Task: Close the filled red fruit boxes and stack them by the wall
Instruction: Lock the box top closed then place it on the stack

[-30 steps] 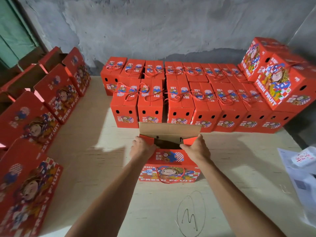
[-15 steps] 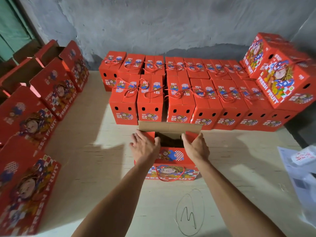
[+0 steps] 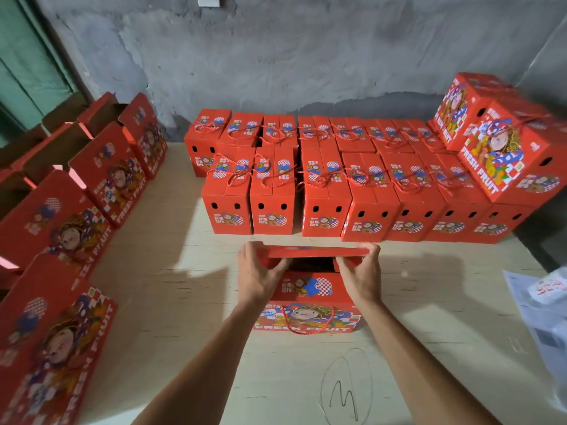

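Observation:
A red fruit box point(image 3: 310, 305) stands on the wooden table in front of me, its printed front and rope handle facing me. Its far top flap point(image 3: 316, 252) is folded down almost level over the dark opening. My left hand point(image 3: 260, 274) grips the flap's left end and the box's left top corner. My right hand point(image 3: 362, 274) grips the flap's right end. Behind it, two rows of closed red boxes point(image 3: 325, 191) stand against the grey wall, with two more boxes point(image 3: 503, 148) stacked on top at the right.
Several open red boxes point(image 3: 61, 228) line the table's left side, lids up. White papers and a plastic bag point(image 3: 543, 314) lie at the right edge. A pen scribble point(image 3: 346, 391) marks the bare wood near me.
The box's far brown flap stood upright; both hands have moved to its ends and folded it down toward me over the opening. The view has also tilted up a little.

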A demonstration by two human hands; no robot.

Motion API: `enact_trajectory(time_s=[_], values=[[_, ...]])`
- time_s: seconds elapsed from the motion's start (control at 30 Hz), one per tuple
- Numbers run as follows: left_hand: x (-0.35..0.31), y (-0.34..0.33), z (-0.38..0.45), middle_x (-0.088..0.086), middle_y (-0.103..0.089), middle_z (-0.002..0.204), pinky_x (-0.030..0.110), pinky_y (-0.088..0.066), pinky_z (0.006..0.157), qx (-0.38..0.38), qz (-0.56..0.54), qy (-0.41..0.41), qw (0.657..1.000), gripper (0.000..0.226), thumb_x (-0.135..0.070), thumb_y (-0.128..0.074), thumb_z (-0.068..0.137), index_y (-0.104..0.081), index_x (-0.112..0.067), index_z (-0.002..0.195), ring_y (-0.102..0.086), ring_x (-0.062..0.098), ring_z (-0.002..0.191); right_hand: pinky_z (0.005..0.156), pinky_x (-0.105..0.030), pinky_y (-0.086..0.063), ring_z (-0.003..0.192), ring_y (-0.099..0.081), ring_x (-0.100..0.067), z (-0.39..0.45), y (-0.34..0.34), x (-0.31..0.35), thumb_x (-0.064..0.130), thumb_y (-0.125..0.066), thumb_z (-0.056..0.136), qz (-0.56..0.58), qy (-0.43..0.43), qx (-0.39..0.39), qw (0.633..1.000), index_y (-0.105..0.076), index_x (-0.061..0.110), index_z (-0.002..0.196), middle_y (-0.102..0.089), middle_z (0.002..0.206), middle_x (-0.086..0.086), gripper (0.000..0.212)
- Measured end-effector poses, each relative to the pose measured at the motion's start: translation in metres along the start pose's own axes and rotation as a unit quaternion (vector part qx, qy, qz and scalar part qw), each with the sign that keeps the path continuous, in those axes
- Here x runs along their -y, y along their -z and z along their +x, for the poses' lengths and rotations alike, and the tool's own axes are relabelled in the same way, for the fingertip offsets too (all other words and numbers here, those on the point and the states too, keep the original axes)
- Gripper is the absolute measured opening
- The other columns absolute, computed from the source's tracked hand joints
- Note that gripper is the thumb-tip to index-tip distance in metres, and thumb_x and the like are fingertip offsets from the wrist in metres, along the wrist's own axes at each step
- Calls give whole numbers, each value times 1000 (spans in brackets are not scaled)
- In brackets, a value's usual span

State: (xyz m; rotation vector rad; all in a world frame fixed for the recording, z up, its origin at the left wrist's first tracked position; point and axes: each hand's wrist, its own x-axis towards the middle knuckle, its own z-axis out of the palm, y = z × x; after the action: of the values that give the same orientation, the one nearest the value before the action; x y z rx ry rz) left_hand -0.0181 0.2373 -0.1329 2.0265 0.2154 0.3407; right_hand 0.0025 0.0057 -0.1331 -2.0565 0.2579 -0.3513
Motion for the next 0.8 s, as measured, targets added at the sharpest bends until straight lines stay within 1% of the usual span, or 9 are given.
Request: enact_trajectory(time_s=[0.07, 0.13, 0.23, 0.33, 0.4, 0.5, 0.63, 0.7, 0.8], values=[[0, 5, 0, -13, -49, 112, 33, -57, 88, 35, 5, 3, 999, 67, -73, -79, 68, -48, -31, 111, -57, 12, 107, 75, -15, -55, 102, -68, -11, -4, 13, -6, 55, -83, 78, 17, 1, 68, 998, -39, 26, 128, -65, 123, 1, 72], [9, 9, 0, -13, -52, 121, 30, -57, 91, 63, 6, -21, 998, 68, -70, -83, 67, -53, -28, 113, -58, 10, 113, 92, -29, -58, 120, -62, -12, -10, 23, -19, 65, -83, 72, -30, 23, 130, 991, -38, 23, 142, -52, 146, 5, 93], [28, 13, -4, -7, -48, 149, 45, -53, 106, 110, 13, -42, 993, 61, -63, -81, 75, -60, -27, 119, -51, 18, 136, 110, -33, -48, 142, -42, -8, -16, 29, -34, 68, -82, 71, -90, 58, 146, 983, -37, 20, 152, -33, 164, 8, 104], [34, 17, 3, -7, -46, 154, 50, -45, 113, 126, 57, -52, 989, 69, -69, -75, 77, -60, -29, 131, -40, 17, 143, 94, -15, -46, 131, -51, -7, -11, 30, -26, 70, -77, 73, -121, 110, 120, 979, -48, 13, 145, -48, 154, -1, 96], [31, 20, 15, -6, -46, 154, 48, -42, 115, 145, 141, -79, 976, 83, -78, -67, 76, -56, -27, 140, -32, 17, 142, 84, -23, -52, 117, -64, -16, 1, 33, -18, 76, -72, 73, -226, 157, 103, 956, -56, 12, 135, -61, 137, -2, 90], [21, 24, 30, -5, -44, 153, 49, -43, 111, 167, 240, -80, 953, 88, -89, -49, 77, -50, -35, 147, -30, 20, 137, 64, -32, -57, 86, -72, -20, 14, 33, -5, 84, -59, 78, -399, 216, 71, 888, -65, 12, 120, -70, 112, -1, 83], [12, 18, 32, 2, -35, 158, 53, -41, 113, 192, 338, -103, 915, 78, -84, -21, 84, -35, -51, 154, -24, 26, 142, 39, -26, -45, 47, -63, -21, 12, 24, -5, 70, -72, 75, -419, 319, -8, 850, -69, 2, 95, -73, 78, -12, 71], [9, 19, 32, 4, -31, 158, 55, -42, 113, 213, 349, -109, 906, 71, -78, -19, 88, -32, -54, 154, -23, 28, 141, 37, -25, -44, 42, -60, -20, 12, 23, -7, 64, -76, 75, -427, 335, -9, 839, -70, -1, 96, -74, 78, -16, 69], [10, 27, 30, 8, -28, 163, 54, -38, 115, 243, 322, -121, 907, 59, -63, -26, 98, -39, -48, 154, -23, 31, 142, 42, -32, -56, 51, -69, -24, 14, 29, -14, 54, -78, 81, -431, 339, 32, 836, -72, -2, 101, -75, 106, -24, 60]])
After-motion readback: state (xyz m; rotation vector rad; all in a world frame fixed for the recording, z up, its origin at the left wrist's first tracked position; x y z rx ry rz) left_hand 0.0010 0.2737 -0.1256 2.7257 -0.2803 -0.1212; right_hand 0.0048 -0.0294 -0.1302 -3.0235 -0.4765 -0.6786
